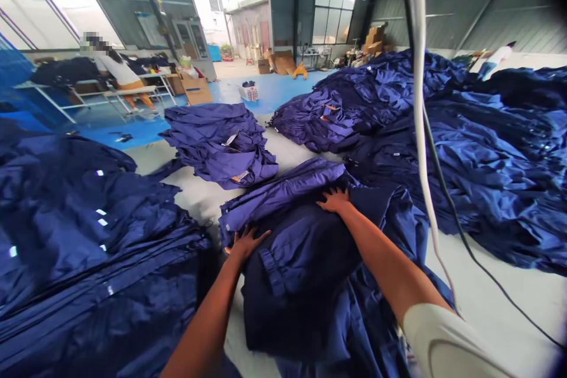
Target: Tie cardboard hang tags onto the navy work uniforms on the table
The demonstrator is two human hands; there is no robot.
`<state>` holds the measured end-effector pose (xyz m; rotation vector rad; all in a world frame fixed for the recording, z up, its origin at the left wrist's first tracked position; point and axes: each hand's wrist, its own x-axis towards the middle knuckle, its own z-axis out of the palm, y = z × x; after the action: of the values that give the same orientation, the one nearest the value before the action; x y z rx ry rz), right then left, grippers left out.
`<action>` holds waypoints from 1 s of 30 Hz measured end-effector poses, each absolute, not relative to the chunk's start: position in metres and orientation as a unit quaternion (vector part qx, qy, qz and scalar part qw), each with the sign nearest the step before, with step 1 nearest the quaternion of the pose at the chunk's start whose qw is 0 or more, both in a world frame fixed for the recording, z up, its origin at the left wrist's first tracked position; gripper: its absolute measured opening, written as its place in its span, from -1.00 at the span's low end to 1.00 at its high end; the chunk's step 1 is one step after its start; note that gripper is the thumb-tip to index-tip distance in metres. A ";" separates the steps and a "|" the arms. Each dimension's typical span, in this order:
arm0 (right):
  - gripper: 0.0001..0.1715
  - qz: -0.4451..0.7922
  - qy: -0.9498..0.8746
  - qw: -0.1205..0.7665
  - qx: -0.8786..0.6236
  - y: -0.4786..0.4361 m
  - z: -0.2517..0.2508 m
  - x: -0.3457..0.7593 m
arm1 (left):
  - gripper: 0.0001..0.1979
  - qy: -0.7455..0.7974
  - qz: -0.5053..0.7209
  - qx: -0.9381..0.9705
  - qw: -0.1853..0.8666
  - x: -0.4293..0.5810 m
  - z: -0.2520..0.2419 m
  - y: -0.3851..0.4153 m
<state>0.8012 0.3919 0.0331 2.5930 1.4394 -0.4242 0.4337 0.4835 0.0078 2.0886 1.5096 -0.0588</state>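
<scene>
A dark navy garment (305,260) with a gathered cuff or waistband lies in front of me on the pale work table (195,189). My left hand (245,243) rests at its left edge, thumb and fingers spread. Farther up and to the right, my right hand (335,199) presses on the cloth with its fingers apart. Just beyond both hands is a folded, lighter blue-violet garment (283,189). Neither hand grips anything that I can see.
Navy garment piles lie at the left (88,236), ahead (221,136) and on the right (487,153). A white cable (420,100) and a black cable (456,207) hang on my right. One person (117,71) stands at a far table; another person (496,60) is at far right.
</scene>
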 end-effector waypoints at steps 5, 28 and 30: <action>-0.09 -0.108 0.477 0.049 0.871 0.391 0.035 0.797 | -0.21 0.589 0.019 0.765 0.260 0.433 0.003 0.482; -0.27 -0.076 0.652 -0.195 0.729 0.143 0.104 0.531 | -0.44 0.492 0.224 0.799 0.265 0.255 0.029 0.116; -0.21 -0.071 0.644 -0.181 0.740 0.115 0.105 0.509 | -0.52 0.525 0.198 0.793 0.238 0.212 0.014 0.075</action>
<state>0.5088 0.1154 0.1047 2.6366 2.2958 -0.2540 0.2124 0.0748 0.0140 2.1719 1.4372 0.5436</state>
